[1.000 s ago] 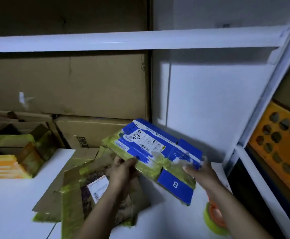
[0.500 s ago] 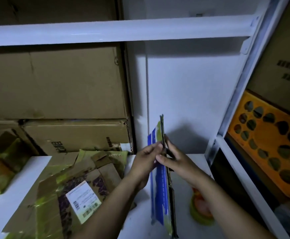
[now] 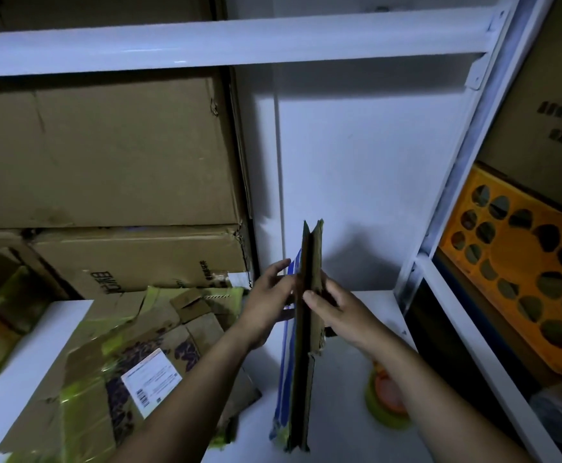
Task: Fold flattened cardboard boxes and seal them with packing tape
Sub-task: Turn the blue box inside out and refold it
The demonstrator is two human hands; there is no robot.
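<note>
Dimly lit white shelf (image 3: 339, 419), cartons (image 3: 106, 155) behind (tape roll (image 3: 384, 401), probably); left hand (image 3: 267, 297), right hand (image 3: 339, 307) fingers (image 3: 309, 296) pinch flattened box (image 3: 301, 379).

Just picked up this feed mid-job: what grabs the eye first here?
A flattened blue box is held upright and edge-on at centre, gripped by the left hand and the right hand. A yellow-green tape roll sits on the white shelf beside the right forearm, and taped flattened cardboard with a white label lies lower left.
</note>
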